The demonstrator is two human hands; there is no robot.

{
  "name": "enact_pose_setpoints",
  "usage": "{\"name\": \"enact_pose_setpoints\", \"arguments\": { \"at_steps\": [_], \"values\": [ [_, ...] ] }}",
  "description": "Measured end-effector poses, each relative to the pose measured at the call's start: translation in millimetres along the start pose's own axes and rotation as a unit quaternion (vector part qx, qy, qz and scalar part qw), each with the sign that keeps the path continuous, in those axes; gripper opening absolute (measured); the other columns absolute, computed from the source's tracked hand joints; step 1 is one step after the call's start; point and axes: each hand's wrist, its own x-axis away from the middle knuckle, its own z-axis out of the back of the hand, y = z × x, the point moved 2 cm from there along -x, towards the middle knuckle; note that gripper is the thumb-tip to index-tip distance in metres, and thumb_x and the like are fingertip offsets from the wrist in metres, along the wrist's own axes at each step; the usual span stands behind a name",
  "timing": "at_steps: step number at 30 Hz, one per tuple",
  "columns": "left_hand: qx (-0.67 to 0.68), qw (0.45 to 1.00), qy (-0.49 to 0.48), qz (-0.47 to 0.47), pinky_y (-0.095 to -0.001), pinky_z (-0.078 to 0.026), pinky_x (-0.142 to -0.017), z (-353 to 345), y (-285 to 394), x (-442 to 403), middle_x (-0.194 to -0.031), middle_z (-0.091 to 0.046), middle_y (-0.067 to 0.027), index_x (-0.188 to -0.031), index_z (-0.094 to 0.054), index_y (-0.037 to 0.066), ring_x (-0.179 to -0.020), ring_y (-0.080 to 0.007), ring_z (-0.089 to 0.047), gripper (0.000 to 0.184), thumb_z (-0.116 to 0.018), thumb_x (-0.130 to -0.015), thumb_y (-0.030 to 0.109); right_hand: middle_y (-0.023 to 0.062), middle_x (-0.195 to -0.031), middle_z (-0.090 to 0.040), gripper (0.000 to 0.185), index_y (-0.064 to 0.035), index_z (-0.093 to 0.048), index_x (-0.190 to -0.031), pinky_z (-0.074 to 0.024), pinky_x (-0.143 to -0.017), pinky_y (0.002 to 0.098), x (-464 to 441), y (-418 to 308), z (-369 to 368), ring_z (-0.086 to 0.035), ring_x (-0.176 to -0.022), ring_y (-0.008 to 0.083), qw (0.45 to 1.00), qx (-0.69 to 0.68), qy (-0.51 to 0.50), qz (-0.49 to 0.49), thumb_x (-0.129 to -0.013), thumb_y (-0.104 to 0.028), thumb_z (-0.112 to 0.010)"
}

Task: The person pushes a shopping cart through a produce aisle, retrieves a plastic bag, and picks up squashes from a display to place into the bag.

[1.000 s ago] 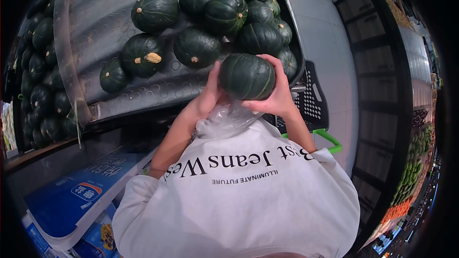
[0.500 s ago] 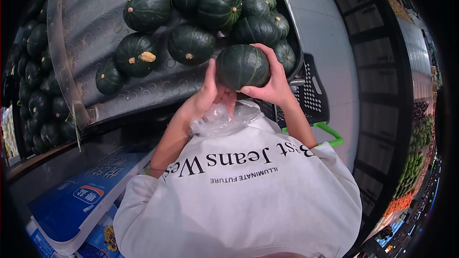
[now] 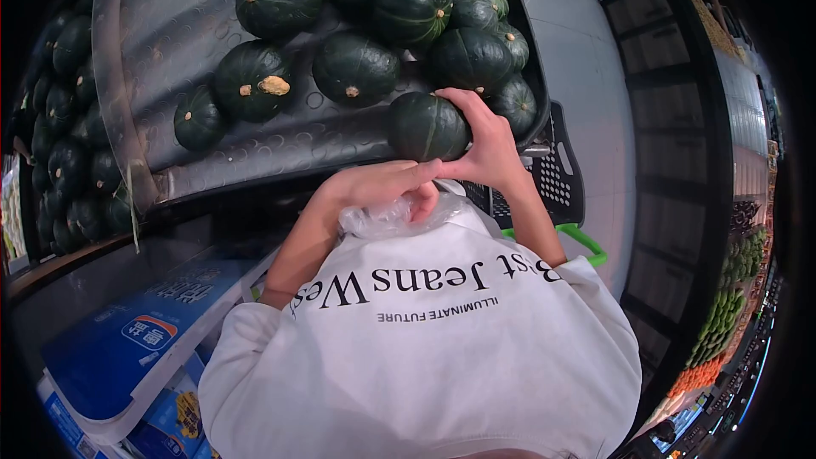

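Note:
A dark green pumpkin (image 3: 427, 127) sits at the front edge of the display tray, with my right hand (image 3: 486, 143) wrapped round its right side, fingers on top and thumb low. My left hand (image 3: 387, 184) is just below the pumpkin, its fingers curled into a crumpled clear plastic bag (image 3: 365, 219) against my white shirt. The tip of its thumb reaches my right thumb. Behind the held pumpkin lie another pumpkin (image 3: 355, 69) and, to the right, one (image 3: 469, 60) beside a smaller one (image 3: 513, 102).
More pumpkins lie on the ridged grey display tray (image 3: 191, 59) and in a pile (image 3: 72, 166) at the far left. A blue box (image 3: 127, 340) stands lower left. A black basket (image 3: 557, 174) with a green handle is at the right, before dark shelving (image 3: 671, 153).
The held pumpkin has gone from both hands above the bag to the tray's front edge. My left hand has come off it and turned inward, fingers curled at the bag.

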Motion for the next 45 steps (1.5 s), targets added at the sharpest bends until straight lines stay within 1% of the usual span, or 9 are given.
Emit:
{"name": "enact_pose_setpoints", "arguments": {
  "at_steps": [6,21,25,28,31,32,37,39,45],
  "values": [
    [0.119,0.992,0.033,0.018,-0.022,-0.04,-0.064,-3,-1,4,-0.067,-0.054,-0.0028,-0.076,-0.06,-0.001,-0.064,-0.0098,-0.049,0.082,-0.015,-0.092,0.066,0.0087,-0.105,-0.059,0.076,-0.0105,-0.052,-0.12,-0.0507,-0.066,0.0378,-18,-2,-3,-0.062,-0.081,0.0306,0.998,0.02,-0.055,0.022,-0.055,-0.038,-0.081],
    [0.253,0.967,0.017,0.023,-0.0212,-0.044,-0.066,6,-7,2,-0.077,-0.062,-0.0069,-0.085,-0.063,-0.004,-0.064,-0.012,-0.058,0.09,-0.012,-0.089,0.07,0.0103,-0.121,-0.054,0.082,-0.0124,-0.044,-0.133,-0.0508,-0.067,0.0369,-18,-14,1,-0.061,-0.087,0.0334,0.992,0.037,-0.116,-0.01,-0.06,-0.028,-0.079],
    [0.312,0.947,0.028,-0.075,-0.0199,-0.041,-0.055,8,-3,7,-0.069,-0.057,-0.0062,-0.083,-0.06,-0.004,-0.056,-0.0109,-0.052,0.086,-0.015,-0.089,0.07,0.0083,-0.131,-0.049,0.09,-0.0163,-0.033,-0.142,-0.0517,-0.067,0.0353,-10,-16,2,-0.063,-0.075,0.0273,0.993,0.022,-0.11,-0.022,-0.064,-0.029,-0.077],
    [0.35,0.912,0.047,-0.21,-0.022,-0.033,-0.041,22,-1,13,-0.058,-0.048,-0.0038,-0.075,-0.053,0.0,-0.045,-0.01,-0.041,0.075,-0.02,-0.092,0.066,0.0086,-0.126,-0.052,0.081,-0.0126,-0.04,-0.137,-0.0503,-0.064,0.0301,-6,-31,15,-0.061,-0.068,0.0206,0.999,0.023,-0.04,-0.019,-0.065,-0.019,-0.077],
    [0.39,0.882,0.087,-0.252,-0.0227,-0.03,-0.038,27,1,14,-0.056,-0.047,-0.0035,-0.071,-0.049,0.003,-0.043,-0.0104,-0.041,0.069,-0.023,-0.093,0.062,0.009,-0.115,-0.057,0.065,-0.0081,-0.051,-0.127,-0.0472,-0.06,0.0249,3,-32,22,-0.056,-0.062,0.0133,0.994,-0.091,0.052,0.016,-0.066,-0.008,-0.074],
    [0.373,0.888,0.107,-0.249,-0.0229,-0.031,-0.038,27,5,15,-0.055,-0.045,-0.0027,-0.069,-0.046,0.005,-0.043,-0.0104,-0.039,0.064,-0.025,-0.094,0.06,0.0079,-0.1,-0.061,0.046,-0.005,-0.06,-0.113,-0.0446,-0.058,0.0219,5,-35,23,-0.052,-0.061,0.0088,0.988,-0.125,0.094,0.014,-0.068,-0.004,-0.07],
    [0.381,0.85,0.221,-0.29,-0.0235,-0.027,-0.033,32,15,13,-0.05,-0.038,-0.0012,-0.071,-0.042,0.007,-0.036,-0.0095,-0.031,0.057,-0.025,-0.096,0.056,0.0103,-0.079,-0.063,0.022,0.0028,-0.065,-0.086,-0.0495,-0.066,0.0286,10,-68,26,-0.061,-0.069,0.0208,0.945,-0.297,-0.02,0.138,-0.067,0.009,-0.054],
    [0.395,0.834,0.221,-0.316,-0.0233,-0.027,-0.032,35,14,15,-0.05,-0.038,-0.0007,-0.072,-0.042,0.008,-0.036,-0.0092,-0.031,0.056,-0.027,-0.096,0.055,0.0161,-0.086,-0.065,0.028,0.0039,-0.063,-0.09,-0.0502,-0.074,0.0349,7,-82,16,-0.064,-0.08,0.0265,0.938,-0.253,-0.088,0.219,-0.064,0.01,-0.053],
    [0.401,0.793,0.2,-0.413,-0.023,-0.026,-0.036,37,28,32,-0.048,-0.037,-0.0003,-0.072,-0.046,0.008,-0.038,-0.009,-0.031,0.054,-0.03,-0.097,0.054,0.0169,-0.092,-0.064,0.022,0.0033,-0.063,-0.092,-0.052,-0.072,0.0375,3,-88,-30,-0.064,-0.081,0.0323,0.961,-0.072,-0.222,0.151,-0.071,0.003,-0.057]
  ]
}}
